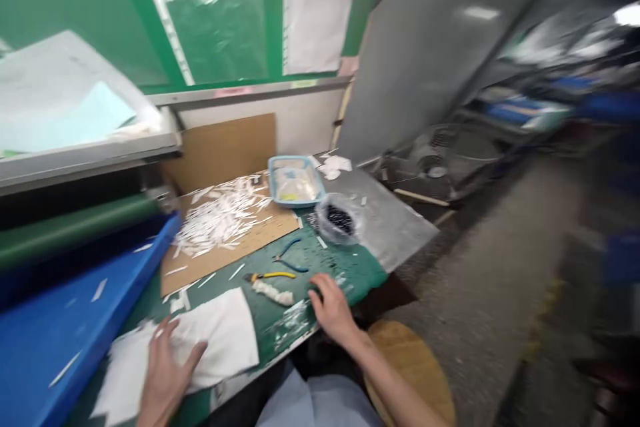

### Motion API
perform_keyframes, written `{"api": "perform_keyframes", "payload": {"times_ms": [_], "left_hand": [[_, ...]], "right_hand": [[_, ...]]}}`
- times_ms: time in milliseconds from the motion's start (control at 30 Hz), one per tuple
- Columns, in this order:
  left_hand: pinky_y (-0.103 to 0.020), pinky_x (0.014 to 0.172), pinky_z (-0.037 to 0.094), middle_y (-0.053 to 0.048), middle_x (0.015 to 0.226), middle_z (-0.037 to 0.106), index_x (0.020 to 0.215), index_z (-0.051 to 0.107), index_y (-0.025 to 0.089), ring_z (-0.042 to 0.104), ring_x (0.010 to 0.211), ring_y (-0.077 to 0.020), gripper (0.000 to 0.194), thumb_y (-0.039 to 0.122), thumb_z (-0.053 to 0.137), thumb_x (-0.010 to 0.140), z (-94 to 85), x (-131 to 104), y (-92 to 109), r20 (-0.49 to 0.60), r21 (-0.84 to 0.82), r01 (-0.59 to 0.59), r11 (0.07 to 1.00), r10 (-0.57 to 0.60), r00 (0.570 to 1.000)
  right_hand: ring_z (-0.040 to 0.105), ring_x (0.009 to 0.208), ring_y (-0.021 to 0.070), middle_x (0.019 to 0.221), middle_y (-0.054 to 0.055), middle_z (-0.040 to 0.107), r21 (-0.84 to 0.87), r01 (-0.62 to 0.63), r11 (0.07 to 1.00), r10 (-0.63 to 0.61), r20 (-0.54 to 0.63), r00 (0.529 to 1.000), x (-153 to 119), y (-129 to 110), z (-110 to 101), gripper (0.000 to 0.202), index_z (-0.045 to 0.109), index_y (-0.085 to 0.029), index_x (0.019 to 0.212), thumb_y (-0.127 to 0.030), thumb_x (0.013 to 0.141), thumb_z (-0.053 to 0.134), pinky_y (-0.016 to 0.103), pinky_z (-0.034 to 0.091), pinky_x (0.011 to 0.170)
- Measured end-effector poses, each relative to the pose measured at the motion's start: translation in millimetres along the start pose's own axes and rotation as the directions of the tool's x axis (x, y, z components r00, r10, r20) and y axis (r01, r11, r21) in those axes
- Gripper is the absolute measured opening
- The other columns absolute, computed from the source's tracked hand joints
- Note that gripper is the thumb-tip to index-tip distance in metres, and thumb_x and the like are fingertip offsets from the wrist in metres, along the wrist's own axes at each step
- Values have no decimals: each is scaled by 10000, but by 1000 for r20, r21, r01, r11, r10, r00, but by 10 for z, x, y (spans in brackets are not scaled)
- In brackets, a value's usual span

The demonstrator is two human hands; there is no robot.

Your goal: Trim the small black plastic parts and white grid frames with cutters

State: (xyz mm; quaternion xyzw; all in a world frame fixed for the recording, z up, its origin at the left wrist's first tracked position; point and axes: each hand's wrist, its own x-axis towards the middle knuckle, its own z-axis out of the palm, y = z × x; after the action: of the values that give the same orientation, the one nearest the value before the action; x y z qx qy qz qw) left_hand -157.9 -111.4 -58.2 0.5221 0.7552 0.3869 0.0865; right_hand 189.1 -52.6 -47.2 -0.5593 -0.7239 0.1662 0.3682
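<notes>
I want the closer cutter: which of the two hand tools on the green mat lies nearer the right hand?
The yellow-handled tool; the blue-handled tool lies farther back from the right hand.

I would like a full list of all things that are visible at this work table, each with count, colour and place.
white cloth: one, white, near edge of the table, under the left hand
cutting mat: one, green, covers the table top
cardboard sheet: one, brown, at the back, partly flat on the table
small strips: many, white, piled on the cardboard
tray: one, light blue, behind the pile
plastic bag: one, clear with dark pieces, right of the tray
pliers: one, yellow handles, mid mat
cutters: one, blue handles, behind the pliers
bin: one, blue, left side
stool: one, wooden, below right
left hand: flat on the cloth
right hand: on the mat edge
</notes>
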Motion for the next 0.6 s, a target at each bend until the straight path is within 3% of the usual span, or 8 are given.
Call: {"api": "perform_keyframes", "payload": {"times_ms": [67, 167, 267, 367, 433, 533, 600], "left_hand": [[-574, 1074, 358, -168, 1275, 497, 1135, 552, 157, 442, 1257, -377, 626, 583, 649, 687, -40, -27, -64, 11, 71, 52, 996, -53, 999], [-537, 1108, 326, -148, 1298, 488, 1183, 520, 183, 431, 1283, -340, 598, 530, 645, 713, -61, -63, 59, -24, 68, 103, 992, -102, 994], [-501, 1125, 314, -157, 1369, 445, 1311, 417, 195, 404, 1326, -308, 677, 447, 673, 737, -69, -142, 265, -84, -126, 150, 981, -161, 983], [-481, 1126, 316, -181, 1442, 372, 1455, 173, 221, 373, 1363, -284, 878, 379, 683, 758, 1, -251, 395, -57, -364, 172, 916, -206, 977], [-477, 1128, 311, -186, 1449, 369, 1469, 123, 230, 362, 1373, -283, 933, 354, 702, 748, 99, -314, 418, -25, -421, 179, 889, -209, 978], [-466, 1145, 290, -175, 1442, 391, 1435, 213, 224, 350, 1382, -278, 872, 322, 718, 731, 246, -374, 381, 1, -422, 183, 888, -201, 980], [-468, 1157, 274, -159, 1436, 403, 1403, 276, 219, 346, 1383, -276, 824, 304, 723, 716, 292, -396, 337, 19, -383, 180, 906, -187, 982]], "right_hand": [[539, 1105, 231, 1151, 119, 584, -49, 74, 996, -69, 95, 993, 322, 49, 52, 305, 565, -199, 1165, -196, 894, 424, 395, 463, 973], [448, 1235, 272, 1304, 155, 508, -146, 196, 970, -150, 277, 949, 655, 118, 139, 407, 507, -169, 1288, -237, 889, 471, 445, 407, 1034], [304, 1357, 339, 1457, 161, 382, -238, 309, 921, -166, 478, 863, 897, 209, 143, 540, 454, -178, 1365, -308, 852, 556, 525, 326, 1077], [187, 1413, 378, 1539, 154, 263, -274, 398, 876, -161, 611, 775, 1100, 259, 119, 714, 364, -211, 1439, -372, 798, 635, 570, 274, 1086], [200, 1411, 371, 1534, 166, 267, -255, 442, 860, -192, 641, 744, 1158, 200, 125, 739, 351, -210, 1445, -396, 792, 642, 562, 276, 1084], [323, 1352, 324, 1463, 171, 375, -144, 497, 856, -291, 662, 691, 1058, -37, 204, 666, 392, -199, 1410, -446, 827, 598, 498, 331, 1063], [393, 1291, 315, 1407, 168, 433, -123, 498, 858, -293, 679, 673, 910, -227, 312, 645, 411, -191, 1388, -479, 836, 582, 475, 381, 1018]]}}
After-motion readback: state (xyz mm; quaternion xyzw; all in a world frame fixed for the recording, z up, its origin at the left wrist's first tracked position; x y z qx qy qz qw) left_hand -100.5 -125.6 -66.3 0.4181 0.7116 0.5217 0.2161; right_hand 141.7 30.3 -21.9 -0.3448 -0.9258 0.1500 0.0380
